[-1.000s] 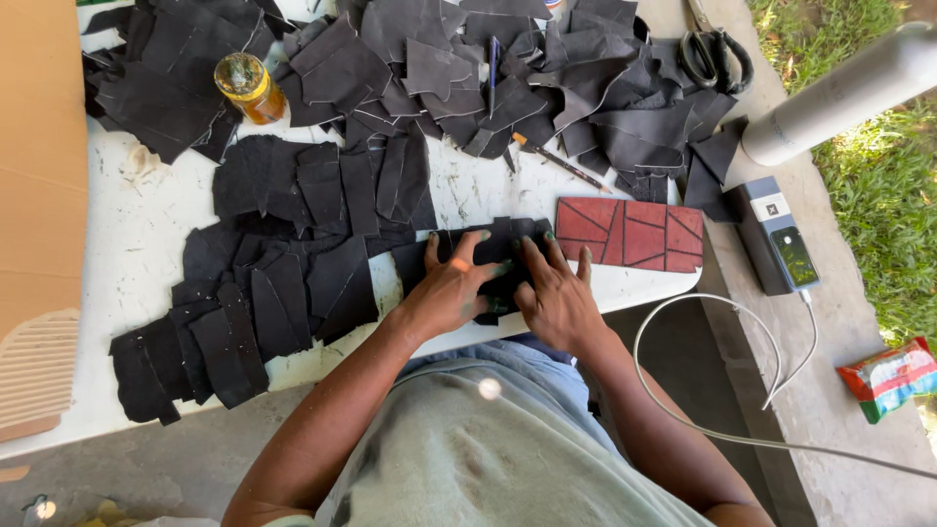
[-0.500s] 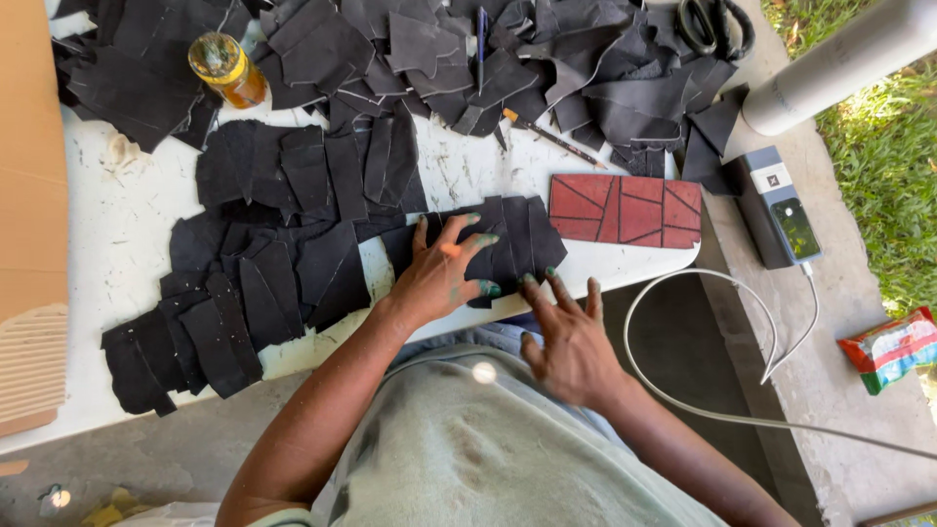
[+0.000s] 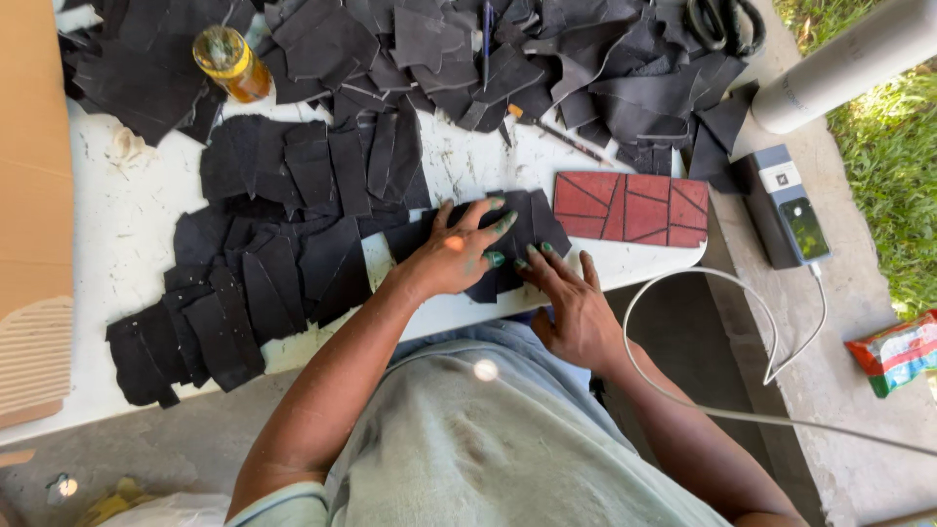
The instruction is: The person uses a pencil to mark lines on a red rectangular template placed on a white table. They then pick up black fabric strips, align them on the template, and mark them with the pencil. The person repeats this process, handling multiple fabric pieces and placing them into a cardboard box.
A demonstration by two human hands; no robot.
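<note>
Left hand (image 3: 454, 256) presses flat, fingers spread, on the black leather piece (image 3: 522, 229); right hand (image 3: 571, 307) fingertips touch its near edge.

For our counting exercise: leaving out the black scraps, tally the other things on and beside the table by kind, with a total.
Hands: 2 (left hand, right hand)
Red panel: 1
Jar: 1
Scissors: 1
Grey device: 1
White cable: 1
Snack packet: 1
Cardboard sheet: 1
Total: 9
</note>
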